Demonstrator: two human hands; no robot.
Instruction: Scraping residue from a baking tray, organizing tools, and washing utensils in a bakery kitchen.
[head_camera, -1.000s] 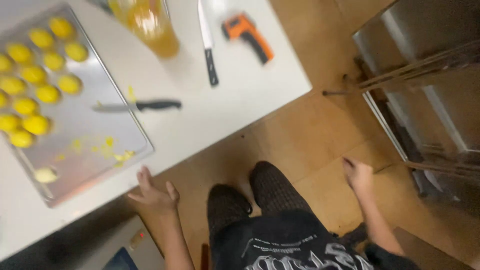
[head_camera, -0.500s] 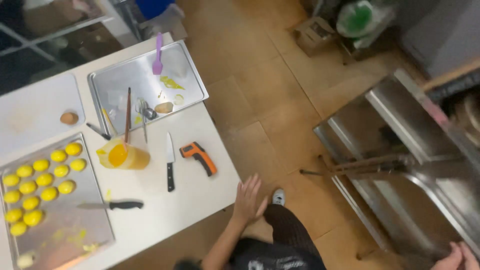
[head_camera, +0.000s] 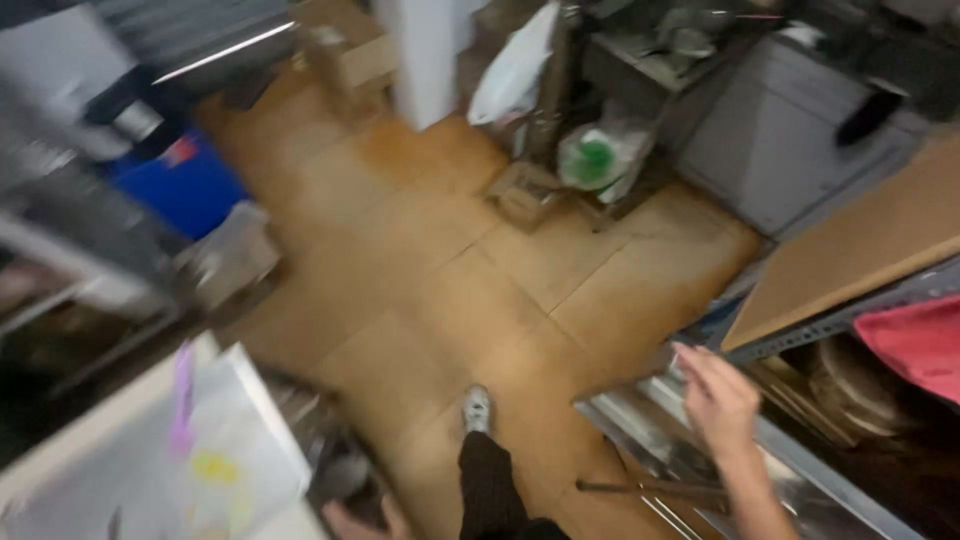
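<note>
My right hand (head_camera: 716, 398) hangs at the lower right with loose, parted fingers and holds nothing. It is just above the edge of a steel shelf unit (head_camera: 640, 420). Only the fingertips of my left hand (head_camera: 362, 522) show at the bottom edge, beside the corner of the white table (head_camera: 250, 470); I cannot make out how they are held. My dark trouser leg and grey shoe (head_camera: 478, 408) stand on the tan tiled floor (head_camera: 470, 260). The picture is blurred by motion.
A metal tray (head_camera: 235, 455) with a purple tool (head_camera: 183, 395) and yellow smears lies on the table. A blue bin (head_camera: 180, 185) stands at left. Bags (head_camera: 590, 155) and a small box (head_camera: 523, 190) sit at the back. A wooden board (head_camera: 860, 245) and red cloth (head_camera: 915, 340) are right.
My view has swung up and away from the table toward the floor and back of the room. My right hand has risen into view by the steel shelves; my left hand has dropped to the bottom edge.
</note>
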